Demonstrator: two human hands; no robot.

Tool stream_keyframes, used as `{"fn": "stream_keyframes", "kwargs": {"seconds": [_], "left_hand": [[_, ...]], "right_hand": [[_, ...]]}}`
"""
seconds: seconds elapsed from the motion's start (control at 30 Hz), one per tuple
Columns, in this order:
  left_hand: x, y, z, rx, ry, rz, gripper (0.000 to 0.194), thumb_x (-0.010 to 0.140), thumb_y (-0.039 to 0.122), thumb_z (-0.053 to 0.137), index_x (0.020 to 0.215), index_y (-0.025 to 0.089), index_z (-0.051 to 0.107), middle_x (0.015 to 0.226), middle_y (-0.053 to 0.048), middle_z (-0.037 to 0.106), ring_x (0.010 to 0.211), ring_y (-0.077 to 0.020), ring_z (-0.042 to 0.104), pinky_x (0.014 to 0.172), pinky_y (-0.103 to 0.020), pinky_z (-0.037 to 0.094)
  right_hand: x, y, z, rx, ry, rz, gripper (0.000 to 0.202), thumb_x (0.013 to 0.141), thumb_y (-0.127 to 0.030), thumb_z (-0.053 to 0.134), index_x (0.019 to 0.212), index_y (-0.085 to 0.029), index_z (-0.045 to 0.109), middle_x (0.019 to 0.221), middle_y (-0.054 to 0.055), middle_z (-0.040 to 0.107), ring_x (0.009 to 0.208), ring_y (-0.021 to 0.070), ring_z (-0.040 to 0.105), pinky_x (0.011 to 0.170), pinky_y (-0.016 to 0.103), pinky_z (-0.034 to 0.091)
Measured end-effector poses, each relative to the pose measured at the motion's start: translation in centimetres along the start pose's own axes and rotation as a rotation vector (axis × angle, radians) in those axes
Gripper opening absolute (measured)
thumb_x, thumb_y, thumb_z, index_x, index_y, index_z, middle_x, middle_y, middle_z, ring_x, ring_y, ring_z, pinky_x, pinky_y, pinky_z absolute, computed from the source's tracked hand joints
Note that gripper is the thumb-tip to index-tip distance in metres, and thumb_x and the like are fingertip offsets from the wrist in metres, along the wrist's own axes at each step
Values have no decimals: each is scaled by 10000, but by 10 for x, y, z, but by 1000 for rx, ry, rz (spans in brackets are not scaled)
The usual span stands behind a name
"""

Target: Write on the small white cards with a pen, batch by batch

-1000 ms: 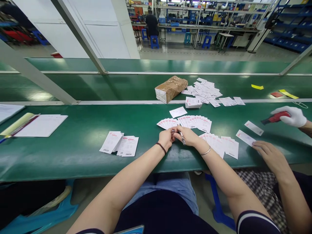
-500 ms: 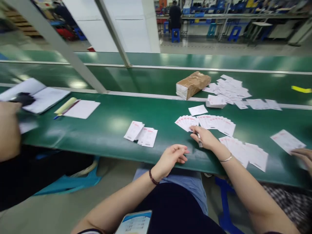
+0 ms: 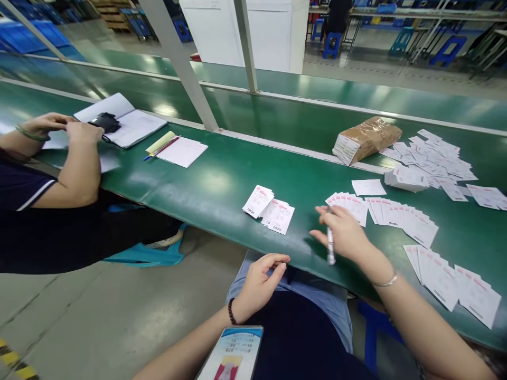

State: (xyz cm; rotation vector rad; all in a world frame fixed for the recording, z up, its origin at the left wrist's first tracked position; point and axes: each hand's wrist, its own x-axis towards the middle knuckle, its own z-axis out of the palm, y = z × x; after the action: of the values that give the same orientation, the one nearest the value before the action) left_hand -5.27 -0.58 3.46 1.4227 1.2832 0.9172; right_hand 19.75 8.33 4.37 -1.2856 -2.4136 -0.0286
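Note:
My right hand (image 3: 344, 232) hovers over the green table with a pale pen (image 3: 330, 244) held between its fingers, the pen's tip pointing toward me. Just beyond that hand lies a fan of printed white cards (image 3: 350, 205), partly covered by it. A second card fan (image 3: 400, 215) spreads to its right, and more overlapping cards (image 3: 438, 272) lie nearer the front edge. My left hand (image 3: 264, 279) is at the table's front edge above my lap, thumb apart from the fingers, holding nothing. Two small card stacks (image 3: 277, 215) sit ahead of it.
A brown-wrapped bundle (image 3: 372, 138) stands near the rail, beside a loose heap of cards (image 3: 435, 158) and a card stack (image 3: 407, 179). At left are a notepad with pens (image 3: 180, 152), an open book (image 3: 138, 126) and a co-worker's arms (image 3: 81, 163). A metal post (image 3: 182, 68) rises behind.
The view has turned left, so the table's things appear farther right. My left hand has drawn back toward the edge; my right has moved slightly off the cards. A co-worker's hand at right has left view.

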Motion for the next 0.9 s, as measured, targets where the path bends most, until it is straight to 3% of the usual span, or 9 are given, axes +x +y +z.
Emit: {"fn": "stream_keyframes", "kwargs": {"seconds": [0.13,0.2,0.27,0.5,0.9], "left_hand": [[4,1,-5,18,-36,101,178,865,242,584,956,220,736,929,-60,745,816,-181,691,792,-279,534],[5,-1,-11,42,-47,145,192,876,244,564,979,212,723,938,-56,742,822,-177,690,783,-281,542],[4,-6,-20,69,-43,176,200,890,247,544,987,203,713,958,-55,739,851,-173,691,793,-281,546],[1,-24,-42,34,13,134,186,906,246,544,980,194,706,927,-40,736,828,-149,692,792,-258,550],[5,-25,-49,-37,3,97,196,920,276,542,997,197,704,963,-37,731,847,-143,687,801,-255,540]], "right_hand": [[50,-48,32,48,-229,1,681,701,-636,712,1156,-151,567,1349,207,573,1246,380,516,1008,526,439],[68,-58,44,37,-284,38,878,640,-658,746,1278,-115,484,1327,231,576,1286,406,467,1020,547,413],[81,-61,51,26,-324,77,945,609,-655,768,1306,-104,446,1305,233,587,1291,418,449,1019,554,406],[90,-61,54,55,-338,137,590,632,-465,800,1045,-182,487,1210,175,629,1078,359,547,879,489,496],[68,-50,49,247,-187,188,537,615,-358,781,964,-237,391,1295,164,577,1128,354,533,910,534,507]]}}
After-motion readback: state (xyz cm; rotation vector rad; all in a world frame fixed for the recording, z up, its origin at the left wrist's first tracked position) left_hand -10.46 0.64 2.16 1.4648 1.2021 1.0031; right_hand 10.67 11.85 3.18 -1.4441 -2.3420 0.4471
